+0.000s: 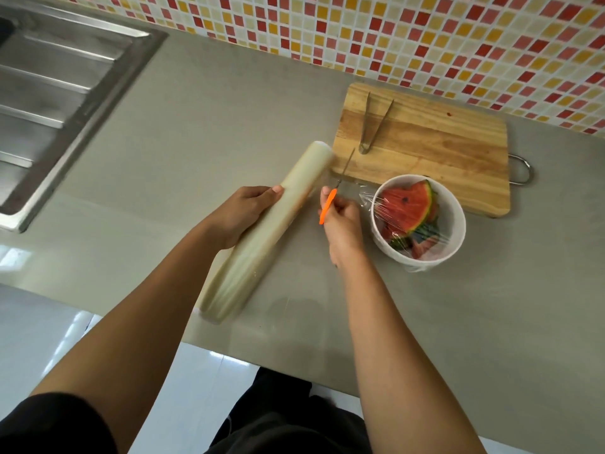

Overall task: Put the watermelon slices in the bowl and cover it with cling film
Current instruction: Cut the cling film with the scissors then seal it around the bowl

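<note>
Person, one. Wearing a black short sleeve (55,424) on the left arm, showing below the countertop (458,322) edge; arms running bare to left hand (242,211) and right hand (343,227) over the countertop; wearing dark clothing (288,424) below its edge.

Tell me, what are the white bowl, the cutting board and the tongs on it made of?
The bowl looks like glazed ceramic or perhaps plastic: opaque white, smooth wall. The cutting board is wood, matt, with visible grain and joined strips. The tongs appear metal, likely steel: grey, thin, faintly shiny.
</note>
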`<state>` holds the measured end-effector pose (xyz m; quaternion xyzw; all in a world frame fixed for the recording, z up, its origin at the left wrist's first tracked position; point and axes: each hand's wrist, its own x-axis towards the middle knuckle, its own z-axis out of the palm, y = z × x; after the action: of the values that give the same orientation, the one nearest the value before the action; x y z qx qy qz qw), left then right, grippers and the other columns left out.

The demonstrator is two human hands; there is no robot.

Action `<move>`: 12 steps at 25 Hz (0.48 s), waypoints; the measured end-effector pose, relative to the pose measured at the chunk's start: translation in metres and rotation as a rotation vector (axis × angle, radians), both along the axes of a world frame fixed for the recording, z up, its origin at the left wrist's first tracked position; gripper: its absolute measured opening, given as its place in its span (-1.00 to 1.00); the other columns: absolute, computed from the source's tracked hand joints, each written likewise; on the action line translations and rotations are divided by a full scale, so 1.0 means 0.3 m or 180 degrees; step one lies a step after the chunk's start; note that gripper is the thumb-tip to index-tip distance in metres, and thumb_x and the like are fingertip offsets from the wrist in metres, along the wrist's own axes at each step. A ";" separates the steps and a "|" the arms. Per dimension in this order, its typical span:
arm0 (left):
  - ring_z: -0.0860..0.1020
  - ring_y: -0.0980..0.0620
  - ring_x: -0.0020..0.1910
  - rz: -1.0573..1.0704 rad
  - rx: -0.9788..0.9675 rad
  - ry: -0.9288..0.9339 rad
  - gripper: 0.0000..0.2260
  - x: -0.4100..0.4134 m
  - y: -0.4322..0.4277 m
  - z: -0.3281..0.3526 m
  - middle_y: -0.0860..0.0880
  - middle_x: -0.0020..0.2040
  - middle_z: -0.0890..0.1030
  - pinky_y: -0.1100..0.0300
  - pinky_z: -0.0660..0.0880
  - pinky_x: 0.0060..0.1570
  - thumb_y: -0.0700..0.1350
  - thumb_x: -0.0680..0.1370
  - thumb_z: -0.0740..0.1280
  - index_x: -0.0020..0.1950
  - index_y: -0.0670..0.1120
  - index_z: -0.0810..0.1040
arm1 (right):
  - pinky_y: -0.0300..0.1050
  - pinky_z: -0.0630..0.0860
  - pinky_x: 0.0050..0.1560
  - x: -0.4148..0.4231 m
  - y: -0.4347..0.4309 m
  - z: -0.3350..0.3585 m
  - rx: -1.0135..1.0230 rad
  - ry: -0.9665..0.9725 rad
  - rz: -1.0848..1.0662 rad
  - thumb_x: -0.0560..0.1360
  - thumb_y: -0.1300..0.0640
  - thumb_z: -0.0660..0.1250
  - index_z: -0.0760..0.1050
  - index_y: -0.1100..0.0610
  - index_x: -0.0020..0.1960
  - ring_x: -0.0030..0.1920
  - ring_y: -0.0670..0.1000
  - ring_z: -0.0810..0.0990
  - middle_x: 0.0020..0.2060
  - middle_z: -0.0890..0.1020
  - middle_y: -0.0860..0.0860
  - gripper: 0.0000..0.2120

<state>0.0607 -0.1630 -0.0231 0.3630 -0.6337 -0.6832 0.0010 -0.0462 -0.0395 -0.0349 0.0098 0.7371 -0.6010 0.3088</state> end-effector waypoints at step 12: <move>0.31 -0.11 -0.22 -0.0022 -0.1879 -0.0567 -0.58 -0.019 -0.054 0.045 -0.13 -0.29 0.38 0.11 0.21 -0.24 0.03 0.65 0.06 -0.21 -0.27 0.38 | -0.05 0.42 -0.03 0.191 0.039 0.065 0.2603 0.1963 0.1784 0.46 0.01 0.33 0.38 0.22 0.13 0.10 0.20 0.50 0.13 0.47 0.19 -0.64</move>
<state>0.0550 -0.1792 -0.0095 0.4033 -0.8036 -0.4351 0.0486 0.0111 -0.0280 -0.0154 -0.2426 0.9396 -0.1381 0.1982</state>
